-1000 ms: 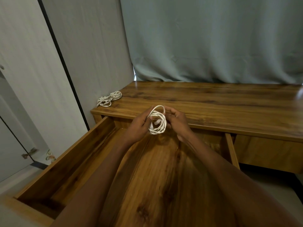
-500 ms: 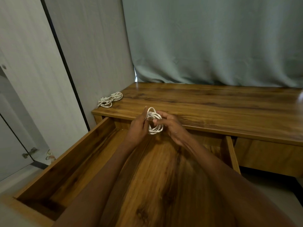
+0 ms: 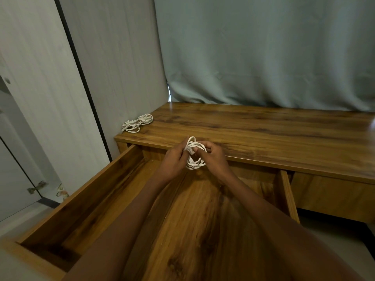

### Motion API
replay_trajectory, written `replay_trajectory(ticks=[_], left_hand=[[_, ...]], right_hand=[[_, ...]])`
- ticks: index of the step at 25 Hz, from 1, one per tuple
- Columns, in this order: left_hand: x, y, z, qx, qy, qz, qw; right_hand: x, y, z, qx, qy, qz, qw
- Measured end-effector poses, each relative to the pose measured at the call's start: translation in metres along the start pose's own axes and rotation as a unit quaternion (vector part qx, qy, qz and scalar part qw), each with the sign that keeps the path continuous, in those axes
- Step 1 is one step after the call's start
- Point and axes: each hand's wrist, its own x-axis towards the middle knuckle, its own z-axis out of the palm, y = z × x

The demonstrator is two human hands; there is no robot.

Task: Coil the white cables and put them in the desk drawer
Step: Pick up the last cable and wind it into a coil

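Two hands in play at the centre of the frame, and both are working one white cable coil (image 3: 194,154). The left hand (image 3: 174,160) has its fingers curled round the left side of the bundle, thumb up against the top loop. The right hand (image 3: 213,159) pinches the right side of the same coil, fingers bent in over the strands. The coil hangs between them, several loops stacked, held in the air just in front of the tabletop (image 3: 263,134) edge and above the back of the open drawer (image 3: 85,195).

Count the cables: two bundles in sight. One is in the hands; the second white cable bundle (image 3: 138,122) lies on the tabletop's far left corner, in the left-middle of the frame, well apart from the hands, loosely looped into what looks like a figure of eight.

One drawer pulled out, filling the lower half of the frame, its wooden floor bare where the forearms do not cover it. One grey-green curtain (image 3: 263,53) hangs behind the tabletop across the upper right. Pale wall panels (image 3: 113,57) stand at upper left.
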Motion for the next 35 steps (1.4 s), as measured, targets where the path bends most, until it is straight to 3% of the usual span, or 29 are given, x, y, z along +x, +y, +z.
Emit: replay_trajectory(ticks=[6,10,13,17,20,23,28,30,32,35], left_hand=[[-0.001,-0.001,0.0,-0.011,0.025,0.027,0.999],[-0.001,-0.002,-0.002,-0.018,0.012,0.005,1.0],[-0.001,-0.002,-0.004,-0.002,-0.018,-0.004,1.0],[0.001,-0.006,-0.005,0.003,-0.053,-0.019,0.998],[0.002,-0.01,-0.006,0.008,-0.076,-0.037,0.996],[0.004,-0.005,-0.006,0.045,-0.093,-0.051,0.993],[0.005,-0.004,-0.003,0.107,-0.129,-0.054,0.984],[0.004,-0.006,-0.001,0.114,-0.137,-0.057,0.982],[0.004,-0.006,0.002,0.121,-0.128,-0.06,0.983],[0.004,-0.005,0.006,0.069,-0.064,-0.067,0.993]], right_hand=[[-0.002,-0.007,0.002,0.109,-0.075,0.02,0.991],[-0.001,-0.009,0.0,0.106,-0.086,0.015,0.99],[0.0,-0.006,-0.007,-0.013,-0.063,-0.036,0.997],[0.003,0.004,-0.015,-0.211,-0.033,-0.157,0.964],[0.001,0.005,-0.011,-0.262,-0.026,-0.251,0.932],[-0.002,0.003,-0.009,-0.286,-0.031,-0.286,0.914],[-0.006,0.002,-0.009,-0.412,-0.013,-0.327,0.85],[-0.004,-0.001,-0.008,-0.41,-0.003,-0.291,0.864],[-0.001,-0.004,-0.005,-0.361,-0.006,-0.237,0.902],[0.007,-0.008,-0.007,-0.26,0.042,-0.129,0.956]])
